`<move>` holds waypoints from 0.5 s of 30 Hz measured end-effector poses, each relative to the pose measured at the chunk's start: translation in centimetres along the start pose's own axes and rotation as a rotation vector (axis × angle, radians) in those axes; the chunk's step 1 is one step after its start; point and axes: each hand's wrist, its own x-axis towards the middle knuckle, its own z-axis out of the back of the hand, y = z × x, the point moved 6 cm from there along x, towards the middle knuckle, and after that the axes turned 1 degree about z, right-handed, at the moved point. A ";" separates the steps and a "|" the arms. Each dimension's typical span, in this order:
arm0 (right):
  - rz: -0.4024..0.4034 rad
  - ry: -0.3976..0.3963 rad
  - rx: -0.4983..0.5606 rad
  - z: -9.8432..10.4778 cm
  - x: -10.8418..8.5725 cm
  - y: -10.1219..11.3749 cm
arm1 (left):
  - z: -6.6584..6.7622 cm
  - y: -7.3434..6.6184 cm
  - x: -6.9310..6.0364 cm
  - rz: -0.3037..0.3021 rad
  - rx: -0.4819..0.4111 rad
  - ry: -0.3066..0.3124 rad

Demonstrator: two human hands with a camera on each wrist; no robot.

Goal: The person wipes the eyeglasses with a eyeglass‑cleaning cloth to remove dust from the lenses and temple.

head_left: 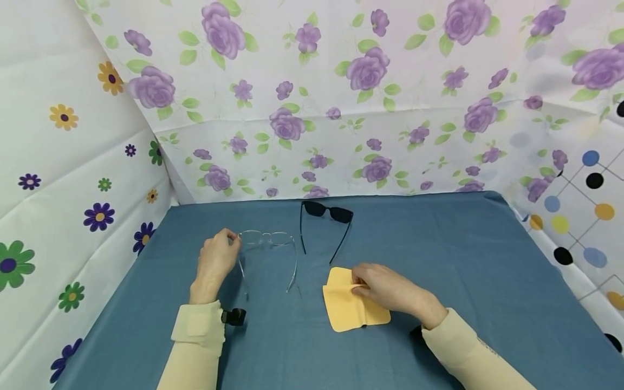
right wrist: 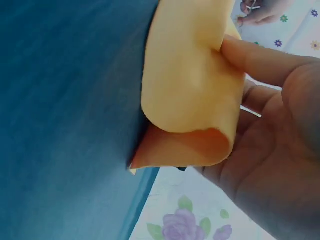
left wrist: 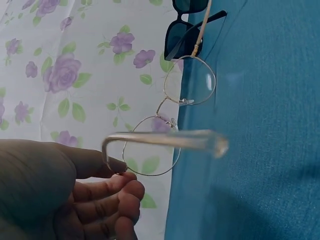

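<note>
My left hand (head_left: 218, 261) pinches a pair of thin wire-rimmed eyeglasses (head_left: 265, 234) at the left hinge, between thumb and forefinger. The round clear lenses face away and both temples stretch out toward me; the left wrist view shows one temple (left wrist: 165, 139) crossing close to the camera. With my right hand (head_left: 390, 290) I grip a folded yellow cloth (head_left: 341, 309) by its edge. Seen from the right wrist, the cloth (right wrist: 190, 75) bends over in a loop, thumb on one side and fingers behind it.
Black sunglasses (head_left: 327, 211) lie unfolded at the back of the blue-covered table (head_left: 439, 244), their temples toward me. Behind the table hangs a white cloth with purple flowers (head_left: 287, 124). Another patterned cloth (head_left: 63, 216) covers the left side.
</note>
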 end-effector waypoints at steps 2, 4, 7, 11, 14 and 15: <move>0.010 0.004 0.044 0.1 0.0 0.1 | 0.2 -0.1 0.0 0.001 -0.009 -0.010; 0.015 0.012 0.084 0.3 0.0 0.1 | 0.3 -0.2 -0.1 -0.001 -0.018 -0.013; 0.016 0.021 0.137 0.7 -0.1 0.2 | 0.3 -0.3 -0.1 -0.016 -0.035 -0.015; 0.025 0.019 0.182 1.0 -0.2 0.1 | 0.3 -0.4 -0.1 -0.040 -0.057 -0.010; 0.045 0.009 0.218 1.4 -0.3 0.1 | 0.4 -0.5 0.0 -0.044 -0.069 -0.008; 0.048 0.006 0.233 1.5 -0.3 0.1 | 0.4 -0.5 0.0 -0.045 -0.077 -0.008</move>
